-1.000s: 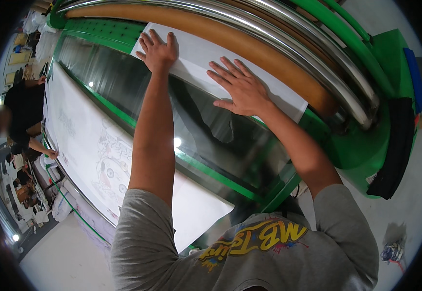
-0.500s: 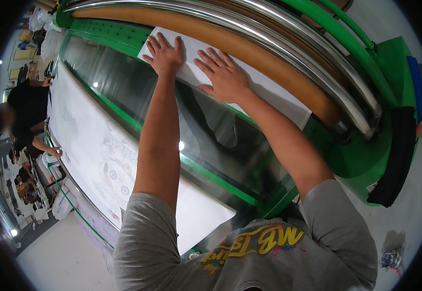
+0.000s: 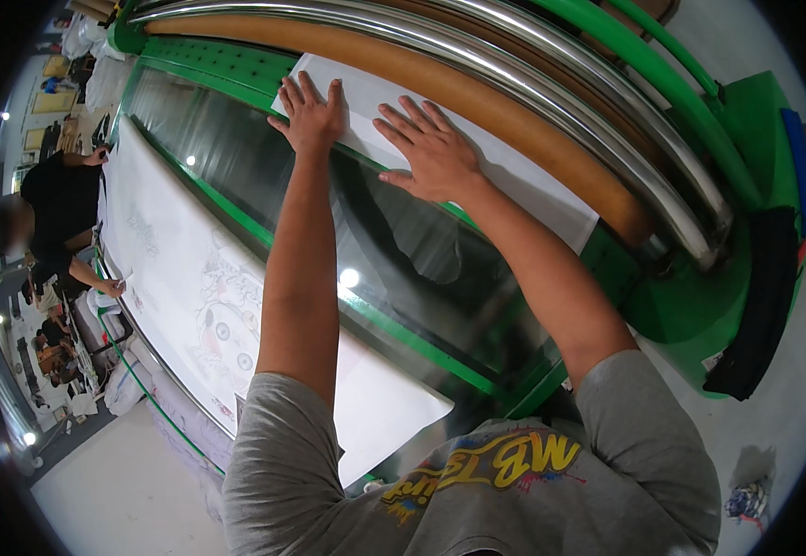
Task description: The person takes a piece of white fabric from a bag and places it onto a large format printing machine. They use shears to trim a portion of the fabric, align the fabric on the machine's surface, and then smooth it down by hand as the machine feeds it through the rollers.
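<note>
Palm down, my left hand lies with fingers spread on the left end of a white sheet. My right hand rests flat a little to the right on this sheet, fingers fanned and thumb pointing left. Both hands hold nothing. The sheet lies on a green perforated bed, along the near side of a long brown padded roller. Closer to me, a wide white sheet with printed cartoon figures hangs under my left forearm. Part of it is hidden by that arm.
Chrome bars curve behind the brown roller on the green machine frame. A clear panel spans the gap below my hands. At the far left a co-worker in black has both hands at the printed sheet's edge. A crumpled bundle lies on the floor.
My left hand has slid slightly left toward the end of the sheet. My right hand stays almost in place. The whole view has shifted a little.
</note>
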Demonstrator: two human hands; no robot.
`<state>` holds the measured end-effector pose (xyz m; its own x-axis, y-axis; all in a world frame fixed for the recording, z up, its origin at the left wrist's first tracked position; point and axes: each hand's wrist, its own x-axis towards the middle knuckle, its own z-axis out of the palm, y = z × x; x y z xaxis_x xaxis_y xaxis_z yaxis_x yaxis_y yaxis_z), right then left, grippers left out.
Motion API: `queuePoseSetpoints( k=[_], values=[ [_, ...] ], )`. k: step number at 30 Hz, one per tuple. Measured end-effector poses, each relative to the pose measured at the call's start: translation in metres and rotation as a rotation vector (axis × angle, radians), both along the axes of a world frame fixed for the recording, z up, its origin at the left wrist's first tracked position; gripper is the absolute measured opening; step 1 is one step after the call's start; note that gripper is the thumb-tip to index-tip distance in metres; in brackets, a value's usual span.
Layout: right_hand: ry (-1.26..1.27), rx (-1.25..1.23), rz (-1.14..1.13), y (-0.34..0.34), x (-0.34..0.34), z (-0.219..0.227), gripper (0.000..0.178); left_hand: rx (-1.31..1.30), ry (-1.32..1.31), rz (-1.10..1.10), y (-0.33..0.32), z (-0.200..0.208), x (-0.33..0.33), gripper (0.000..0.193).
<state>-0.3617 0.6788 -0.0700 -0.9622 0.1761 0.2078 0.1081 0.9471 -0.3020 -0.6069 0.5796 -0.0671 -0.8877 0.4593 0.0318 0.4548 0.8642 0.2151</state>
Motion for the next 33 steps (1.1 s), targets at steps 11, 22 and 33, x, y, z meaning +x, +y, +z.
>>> queuePoseSetpoints(
  k=[11,22,33],
  values=[
    [-0.031,0.021,0.015,0.003,-0.004,0.002,0.088,0.076,0.142,-0.23,0.007,-0.014,0.002,0.107],
    [-0.11,0.035,0.045,-0.008,0.004,0.008,0.09,-0.006,-0.002,-0.256,0.007,-0.007,0.03,0.137],
    [-0.081,0.007,0.047,-0.015,0.008,0.006,0.094,-0.17,-0.219,-0.091,0.017,0.014,0.021,0.168]
  ],
)
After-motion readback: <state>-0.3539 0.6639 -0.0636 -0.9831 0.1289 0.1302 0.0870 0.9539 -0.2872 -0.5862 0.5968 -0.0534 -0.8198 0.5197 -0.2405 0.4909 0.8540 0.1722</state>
